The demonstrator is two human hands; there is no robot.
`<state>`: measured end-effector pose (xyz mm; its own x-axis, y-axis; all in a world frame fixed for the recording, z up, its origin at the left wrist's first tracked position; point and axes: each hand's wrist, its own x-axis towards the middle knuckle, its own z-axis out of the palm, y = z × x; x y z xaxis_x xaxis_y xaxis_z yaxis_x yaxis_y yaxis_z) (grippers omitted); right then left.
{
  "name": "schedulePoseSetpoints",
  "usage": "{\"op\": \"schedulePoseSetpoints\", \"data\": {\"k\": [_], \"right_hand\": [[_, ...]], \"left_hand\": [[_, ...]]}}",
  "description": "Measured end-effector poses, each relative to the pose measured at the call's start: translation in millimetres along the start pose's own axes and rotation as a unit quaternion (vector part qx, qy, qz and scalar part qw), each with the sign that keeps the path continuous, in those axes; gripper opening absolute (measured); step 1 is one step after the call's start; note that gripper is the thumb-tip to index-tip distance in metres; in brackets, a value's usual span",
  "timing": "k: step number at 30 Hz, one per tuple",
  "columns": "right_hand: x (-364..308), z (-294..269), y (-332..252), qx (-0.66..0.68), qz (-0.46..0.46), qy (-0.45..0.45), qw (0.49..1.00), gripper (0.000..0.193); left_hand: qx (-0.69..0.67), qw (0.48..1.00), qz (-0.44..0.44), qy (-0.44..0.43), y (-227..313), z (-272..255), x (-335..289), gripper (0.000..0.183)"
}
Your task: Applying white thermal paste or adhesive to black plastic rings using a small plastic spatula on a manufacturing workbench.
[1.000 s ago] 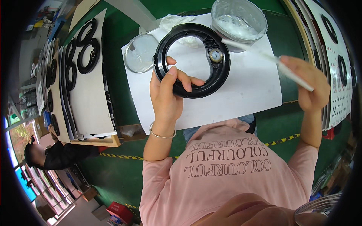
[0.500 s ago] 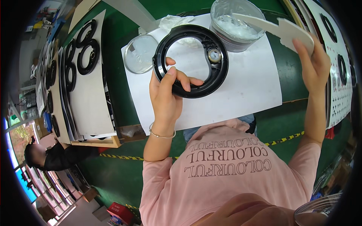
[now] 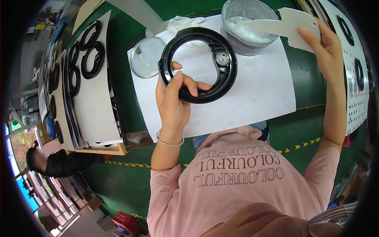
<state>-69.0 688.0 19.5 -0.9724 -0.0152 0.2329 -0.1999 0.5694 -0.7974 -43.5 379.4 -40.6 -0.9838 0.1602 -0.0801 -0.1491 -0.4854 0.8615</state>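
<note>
My left hand (image 3: 175, 89) is closed round the lower left rim of a black ring-shaped plastic housing (image 3: 226, 85). On the ring's right side sits a round metal-rimmed part (image 3: 222, 59) with something pale in it. In my right hand (image 3: 324, 47) is a white flat spatula (image 3: 297, 27), gripped by its wide end between thumb and fingers. Its narrow blade reaches left over the mouth of a clear tub (image 3: 250, 49), which is lined with a plastic bag and holds a translucent whitish gel (image 3: 245, 34). Whether the blade tip touches the gel I cannot tell.
A white paper sheet (image 3: 260, 91) covers part of the green table. A round clear lid (image 3: 147, 57) and crumpled white tissue (image 3: 183, 23) lie left of the tub. Boards with black rings (image 3: 92, 60) stand left; another board (image 3: 357, 98) is right. A person (image 3: 59, 162) is far left.
The spatula's handle has swung up and its blade has dipped lower over the tub, as my right hand turned. The ring in my left hand has shifted very slightly left.
</note>
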Motion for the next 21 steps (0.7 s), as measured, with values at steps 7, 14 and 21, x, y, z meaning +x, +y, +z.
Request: {"op": "schedulePoseSetpoints", "data": {"k": [7, 14, 21], "right_hand": [[-6.7, -11.6, 2.3, -0.022, 0.063, 0.059, 0.996, 0.034], [-3.4, -6.0, 7.1, 0.028, 0.062, 0.019, 0.998, 0.036], [-8.9, -13.6, 4.5, 0.06, 0.071, 0.04, 0.995, 0.036]], "left_hand": [[-0.012, 1.0, -0.004, -0.004, -0.3, 1.7, 2.4, 0.018], [-0.012, 1.0, -0.007, -0.002, -0.2, 1.9, 2.2, 0.018], [-0.02, 1.0, -0.007, -0.013, -0.3, 3.5, 3.7, 0.018]]}}
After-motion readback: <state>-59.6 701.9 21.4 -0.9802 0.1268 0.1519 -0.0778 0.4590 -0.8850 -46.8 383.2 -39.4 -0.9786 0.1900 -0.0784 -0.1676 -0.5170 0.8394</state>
